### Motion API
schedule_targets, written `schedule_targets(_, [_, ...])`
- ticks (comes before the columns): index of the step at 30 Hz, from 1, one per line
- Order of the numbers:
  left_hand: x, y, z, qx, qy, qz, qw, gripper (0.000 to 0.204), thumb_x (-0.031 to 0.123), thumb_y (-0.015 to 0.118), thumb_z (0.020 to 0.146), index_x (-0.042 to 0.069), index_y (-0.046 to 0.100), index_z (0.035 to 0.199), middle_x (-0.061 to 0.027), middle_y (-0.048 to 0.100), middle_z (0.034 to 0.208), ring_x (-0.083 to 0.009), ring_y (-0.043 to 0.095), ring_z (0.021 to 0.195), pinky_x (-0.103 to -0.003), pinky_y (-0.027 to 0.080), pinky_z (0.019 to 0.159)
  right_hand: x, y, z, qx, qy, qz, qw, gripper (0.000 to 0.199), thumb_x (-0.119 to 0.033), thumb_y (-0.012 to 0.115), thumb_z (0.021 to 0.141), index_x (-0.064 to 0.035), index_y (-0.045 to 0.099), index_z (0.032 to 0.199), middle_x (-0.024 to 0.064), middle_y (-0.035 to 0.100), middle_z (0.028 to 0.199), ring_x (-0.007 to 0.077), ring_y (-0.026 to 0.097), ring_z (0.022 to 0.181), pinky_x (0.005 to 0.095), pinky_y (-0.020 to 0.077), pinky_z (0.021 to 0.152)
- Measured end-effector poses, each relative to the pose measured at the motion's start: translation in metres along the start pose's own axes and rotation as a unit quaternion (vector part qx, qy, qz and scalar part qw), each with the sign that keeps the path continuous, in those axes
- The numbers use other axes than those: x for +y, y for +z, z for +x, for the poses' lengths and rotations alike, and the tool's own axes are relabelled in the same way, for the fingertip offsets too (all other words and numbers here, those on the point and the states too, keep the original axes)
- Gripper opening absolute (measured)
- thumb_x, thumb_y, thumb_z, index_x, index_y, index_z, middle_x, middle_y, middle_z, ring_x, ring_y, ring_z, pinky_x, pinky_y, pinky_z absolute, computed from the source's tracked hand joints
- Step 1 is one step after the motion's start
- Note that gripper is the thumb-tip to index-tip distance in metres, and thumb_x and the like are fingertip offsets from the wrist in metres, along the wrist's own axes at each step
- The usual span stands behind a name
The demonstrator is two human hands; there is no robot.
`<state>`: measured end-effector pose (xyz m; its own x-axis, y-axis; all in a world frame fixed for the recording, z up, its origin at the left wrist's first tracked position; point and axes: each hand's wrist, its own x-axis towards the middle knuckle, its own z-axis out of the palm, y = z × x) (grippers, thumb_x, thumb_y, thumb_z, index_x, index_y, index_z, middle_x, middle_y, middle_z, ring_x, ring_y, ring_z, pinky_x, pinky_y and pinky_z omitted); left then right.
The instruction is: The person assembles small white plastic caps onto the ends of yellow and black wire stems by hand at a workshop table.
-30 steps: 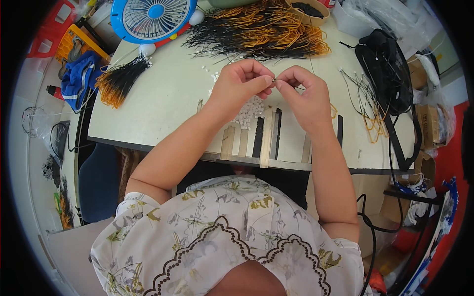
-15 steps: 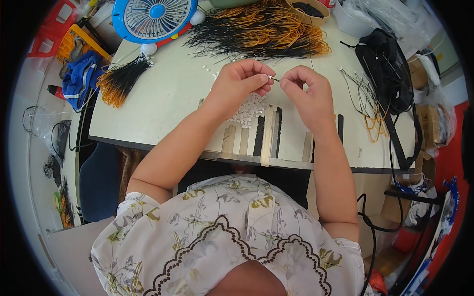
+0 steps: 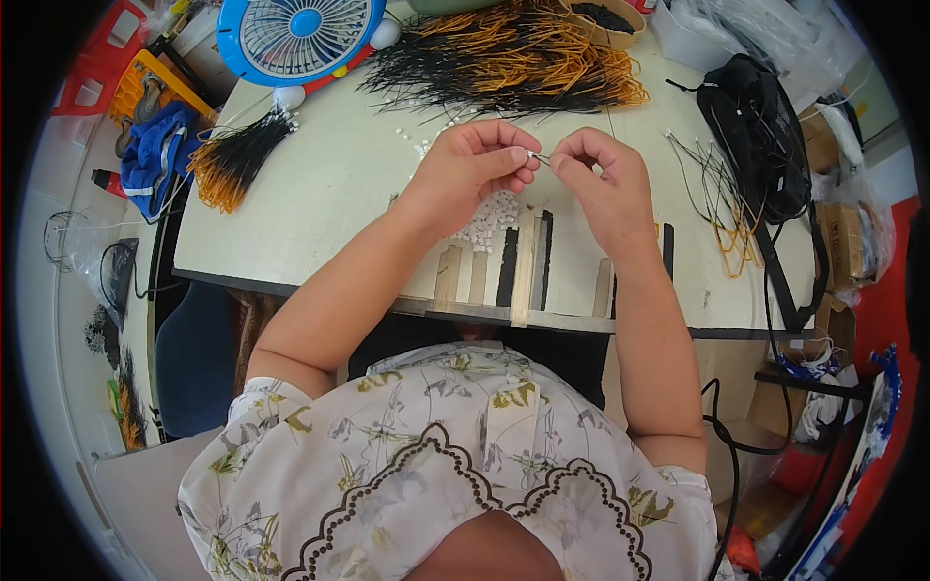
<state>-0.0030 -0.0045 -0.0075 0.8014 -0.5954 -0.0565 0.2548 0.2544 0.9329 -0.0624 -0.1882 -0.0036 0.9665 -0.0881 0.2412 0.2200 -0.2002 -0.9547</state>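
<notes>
Over the table, my left hand (image 3: 473, 167) pinches a small white connector housing (image 3: 532, 154) between thumb and index finger. My right hand (image 3: 608, 189), just across from it, pinches a thin black wire (image 3: 543, 160), whose end meets the housing. Whether it sits fully inside is too small to tell. Beneath and beside my left hand lies a pile of similar white housings (image 3: 487, 225), partly hidden by that hand. A few loose black-and-orange wires (image 3: 722, 208) with white ends lie to the right of my right hand.
A big heap of black-and-orange wires (image 3: 523, 63) spreads along the back. Left of it are a blue fan (image 3: 306, 29) and a wire bundle with white ends (image 3: 247, 155). Wooden and black strips (image 3: 526, 261) line the front edge. A black bag (image 3: 756, 136) lies right.
Both hands hold nearly the same place, with the right hand slightly shifted. More of the dark wire shows at the white housing between my fingertips.
</notes>
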Motion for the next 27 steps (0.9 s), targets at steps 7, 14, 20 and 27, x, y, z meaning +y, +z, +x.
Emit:
schedule_targets(7, [0.000,0.004,0.002,0.010,0.003,0.012,1.000,0.014,0.004,0.063,0.092,-0.003,0.066,0.103,-0.0091,0.068,0.091,-0.0143,0.066,0.081,-0.026,0.054,0.073,0.000,0.002,0.001,0.009,-0.008,-0.012,1.000,0.010,-0.008,0.064,0.083,-0.0004,0.060,0.079,-0.0031,0.054,0.073,0.0067,0.045,0.072,0.0232,0.0385,0.066])
schedule_targets(14, [-0.002,0.006,0.001,0.042,0.022,0.041,0.998,0.012,0.002,0.063,0.091,-0.003,0.065,0.102,-0.0096,0.068,0.089,-0.0147,0.066,0.079,-0.027,0.054,0.071,-0.002,0.004,0.001,0.014,-0.041,-0.045,0.998,0.008,-0.005,0.066,0.082,0.0006,0.060,0.080,-0.0007,0.056,0.073,0.0090,0.048,0.070,0.0243,0.0413,0.066])
schedule_targets(20, [-0.002,-0.004,0.004,0.105,0.047,0.069,0.991,0.009,0.000,0.063,0.090,-0.001,0.065,0.099,-0.0078,0.068,0.091,-0.0131,0.064,0.078,-0.026,0.052,0.069,-0.005,-0.043,-0.005,0.005,0.016,-0.160,0.987,0.009,-0.002,0.068,0.080,0.0022,0.063,0.086,0.0029,0.061,0.076,0.0103,0.053,0.072,0.0256,0.0446,0.069])
schedule_targets(27, [0.020,-0.026,0.037,0.155,0.168,0.320,0.919,0.010,0.004,0.066,0.086,0.005,0.071,0.094,-0.0041,0.068,0.087,-0.0139,0.064,0.078,-0.029,0.050,0.071,0.011,-0.137,-0.021,0.240,0.028,-0.315,0.918,0.008,-0.001,0.066,0.082,0.0014,0.065,0.090,0.0052,0.064,0.079,0.0142,0.058,0.073,0.0270,0.0471,0.070])
